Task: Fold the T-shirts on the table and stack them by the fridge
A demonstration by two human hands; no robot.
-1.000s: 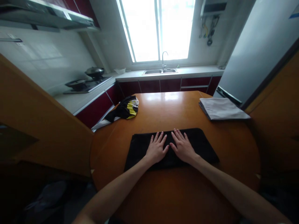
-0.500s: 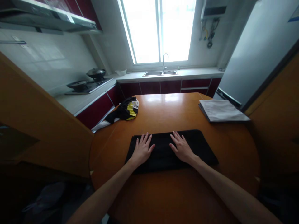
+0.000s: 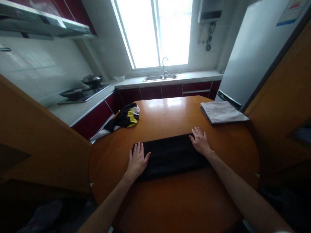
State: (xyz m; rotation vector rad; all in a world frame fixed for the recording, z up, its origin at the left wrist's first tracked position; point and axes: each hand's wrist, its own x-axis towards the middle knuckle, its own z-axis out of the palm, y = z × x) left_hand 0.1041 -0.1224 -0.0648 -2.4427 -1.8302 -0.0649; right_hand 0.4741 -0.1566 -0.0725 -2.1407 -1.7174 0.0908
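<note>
Fingers of left hand [image 3: 136, 160] loosely spread, palm down on left end of black cloth [image 3: 170, 156], nothing gripped. Right hand [image 3: 201, 143] likewise spread, flat at right end, no grip. Black cloth looks already folded, mostly smoothed: long, narrow dark rectangle, lying on table [image 3: 175, 200]; layers too dark to count. Farther out, pale cloth [image 3: 222, 112] folded square at right; black-and-yellow garment [image 3: 125, 117] at left crumpled, unfolded.

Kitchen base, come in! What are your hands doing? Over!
Left hand, right hand on opposite ends of black cloth. It's flat on table. Yellow-black bundle, pale folded cloth farther back, apart.
</note>
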